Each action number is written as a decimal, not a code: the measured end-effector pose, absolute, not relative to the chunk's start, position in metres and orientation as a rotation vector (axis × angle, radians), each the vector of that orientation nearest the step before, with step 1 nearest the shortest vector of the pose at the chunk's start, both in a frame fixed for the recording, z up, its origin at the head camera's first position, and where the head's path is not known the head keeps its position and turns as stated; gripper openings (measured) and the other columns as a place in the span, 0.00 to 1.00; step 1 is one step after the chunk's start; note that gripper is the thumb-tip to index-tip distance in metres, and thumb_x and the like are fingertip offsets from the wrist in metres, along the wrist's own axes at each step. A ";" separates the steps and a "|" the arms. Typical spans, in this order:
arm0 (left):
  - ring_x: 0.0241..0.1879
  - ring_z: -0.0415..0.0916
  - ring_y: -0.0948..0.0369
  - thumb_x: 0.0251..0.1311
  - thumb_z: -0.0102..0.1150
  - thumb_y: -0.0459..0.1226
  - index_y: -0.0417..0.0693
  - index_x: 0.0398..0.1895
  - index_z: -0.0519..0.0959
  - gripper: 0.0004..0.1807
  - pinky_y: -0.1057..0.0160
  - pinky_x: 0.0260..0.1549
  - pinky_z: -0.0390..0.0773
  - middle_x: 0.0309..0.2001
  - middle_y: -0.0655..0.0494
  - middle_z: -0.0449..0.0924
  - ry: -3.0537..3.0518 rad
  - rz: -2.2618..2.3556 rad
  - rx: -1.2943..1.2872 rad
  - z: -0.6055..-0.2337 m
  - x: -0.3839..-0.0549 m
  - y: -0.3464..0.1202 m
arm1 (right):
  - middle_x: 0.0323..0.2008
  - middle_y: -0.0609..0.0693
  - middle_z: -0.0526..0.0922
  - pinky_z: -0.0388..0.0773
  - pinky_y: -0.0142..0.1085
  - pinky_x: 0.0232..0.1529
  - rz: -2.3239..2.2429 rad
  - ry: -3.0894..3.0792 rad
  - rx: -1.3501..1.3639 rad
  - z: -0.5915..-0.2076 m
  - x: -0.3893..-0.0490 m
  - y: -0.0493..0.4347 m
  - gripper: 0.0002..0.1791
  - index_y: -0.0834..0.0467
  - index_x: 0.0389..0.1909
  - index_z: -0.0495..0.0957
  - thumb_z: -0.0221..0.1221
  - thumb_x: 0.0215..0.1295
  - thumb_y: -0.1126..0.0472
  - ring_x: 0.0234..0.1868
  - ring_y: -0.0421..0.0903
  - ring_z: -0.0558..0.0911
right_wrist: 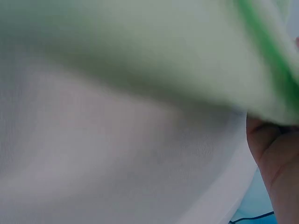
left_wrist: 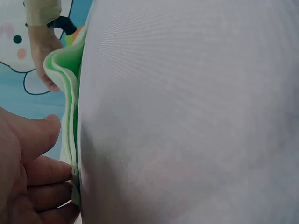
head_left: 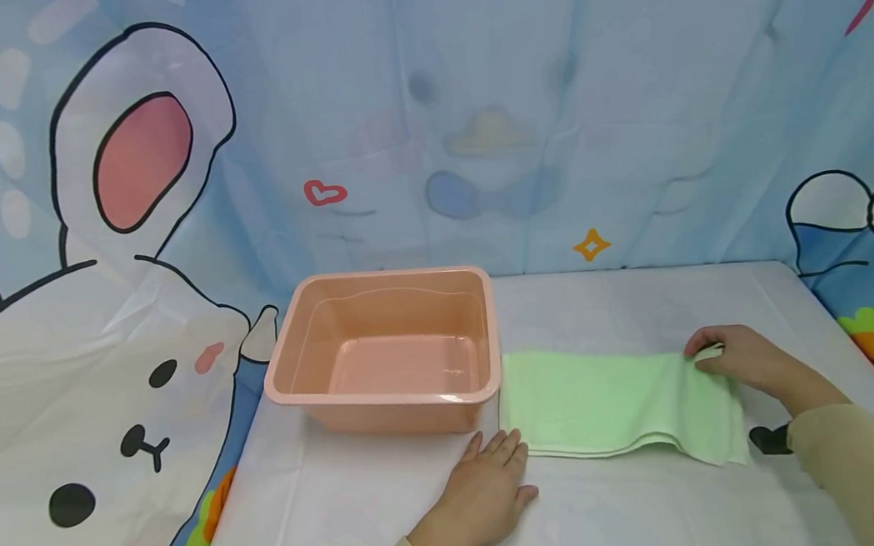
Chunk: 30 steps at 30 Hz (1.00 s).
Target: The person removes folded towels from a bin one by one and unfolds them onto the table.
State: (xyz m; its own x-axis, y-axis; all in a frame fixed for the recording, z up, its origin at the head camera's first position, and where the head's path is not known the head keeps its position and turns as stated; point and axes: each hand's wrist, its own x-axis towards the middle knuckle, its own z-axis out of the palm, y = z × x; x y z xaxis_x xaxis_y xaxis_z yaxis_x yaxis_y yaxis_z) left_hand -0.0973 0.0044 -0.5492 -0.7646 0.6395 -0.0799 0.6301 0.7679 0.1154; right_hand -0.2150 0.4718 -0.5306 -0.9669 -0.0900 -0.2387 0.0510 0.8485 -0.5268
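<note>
A pale green towel (head_left: 595, 401), folded in layers, lies on the white-covered table, its right end lifted into a wavy fold. My right hand (head_left: 746, 363) pinches the towel's far right corner between thumb and fingers. In the right wrist view the raised green cloth (right_wrist: 187, 51) hangs over the table, with part of the right hand (right_wrist: 275, 158) at the edge. My left hand (head_left: 484, 491) rests flat with its fingertips at the towel's near left corner. The left wrist view shows these straight fingers (left_wrist: 49, 193) against the towel's layered edge (left_wrist: 70, 116).
A pink-orange plastic basin (head_left: 386, 418) stands just left of the towel, near its left edge. A blue curtain (head_left: 623, 128) with cartoon prints hangs behind the table. A large printed rabbit (head_left: 112, 368) covers the cloth on the left.
</note>
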 end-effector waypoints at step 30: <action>0.84 0.57 0.43 0.74 0.38 0.72 0.58 0.86 0.60 0.47 0.43 0.78 0.67 0.87 0.49 0.53 2.753 0.132 0.911 -0.533 -0.067 0.063 | 0.52 0.59 0.87 0.80 0.33 0.46 -0.893 2.775 -0.173 -0.523 -0.236 0.420 0.23 0.65 0.63 0.80 0.65 0.77 0.54 0.53 0.53 0.84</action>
